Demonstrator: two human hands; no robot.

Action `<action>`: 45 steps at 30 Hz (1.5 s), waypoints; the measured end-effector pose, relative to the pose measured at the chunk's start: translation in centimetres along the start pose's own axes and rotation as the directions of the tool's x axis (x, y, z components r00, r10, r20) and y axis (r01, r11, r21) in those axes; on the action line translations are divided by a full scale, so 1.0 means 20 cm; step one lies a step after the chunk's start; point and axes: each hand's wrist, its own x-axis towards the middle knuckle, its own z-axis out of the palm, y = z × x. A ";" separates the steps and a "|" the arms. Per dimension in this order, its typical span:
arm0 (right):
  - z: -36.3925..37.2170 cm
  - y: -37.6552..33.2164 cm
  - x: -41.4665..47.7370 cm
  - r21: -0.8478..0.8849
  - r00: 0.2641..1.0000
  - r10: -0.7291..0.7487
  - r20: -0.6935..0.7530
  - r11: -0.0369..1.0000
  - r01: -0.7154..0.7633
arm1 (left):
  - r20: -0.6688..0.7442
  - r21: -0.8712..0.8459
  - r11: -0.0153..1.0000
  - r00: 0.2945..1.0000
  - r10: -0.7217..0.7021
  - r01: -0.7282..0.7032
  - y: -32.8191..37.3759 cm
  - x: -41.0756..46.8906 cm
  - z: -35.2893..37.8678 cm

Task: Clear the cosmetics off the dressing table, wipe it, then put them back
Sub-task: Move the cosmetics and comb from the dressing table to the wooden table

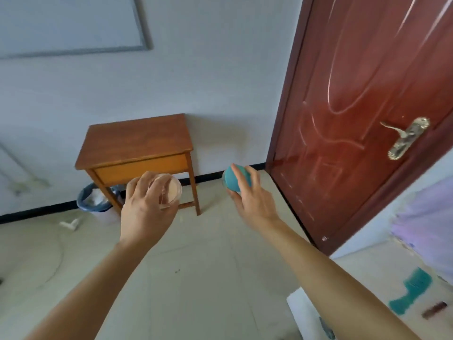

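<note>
Person stands facing a small wooden table [137,141] against the wall, both arms stretched out toward it. Left hand [147,212] grips a clear jar [171,190] with pinkish contents, fingers curled round its side. Right hand [252,200] grips a round teal container [235,179], fingers wrapped over it. Both items are in the air, short of the wooden table, whose top shows nothing on it. At the lower right, a white surface [380,271], probably the dressing table, holds a teal comb [411,293] and a small brown stick-like item [435,309]. Judgement: clearing looks early, these two being the first carried across, with at least the comb and the brown item left to move. No cloth is in sight; wiping and putting back seem wholly ahead. A blue-lined bin [90,200] sits beside the table leg.
</note>
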 end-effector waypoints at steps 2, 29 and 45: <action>0.12 -0.14 0.14 0.006 0.999 -0.040 0.027 0.999 0.039 | -0.027 0.033 0.998 0.999 -0.047 0.048 -0.19 0.02 -0.03; 1.52 -0.66 2.73 0.142 0.947 -0.308 0.087 0.945 0.294 | 0.002 0.175 0.959 0.974 -0.227 0.223 -2.17 1.76 0.57; 2.32 -0.87 3.51 -0.014 0.973 0.060 0.222 0.998 -0.059 | 0.301 -0.011 0.976 0.931 -0.204 0.218 -3.34 2.45 1.09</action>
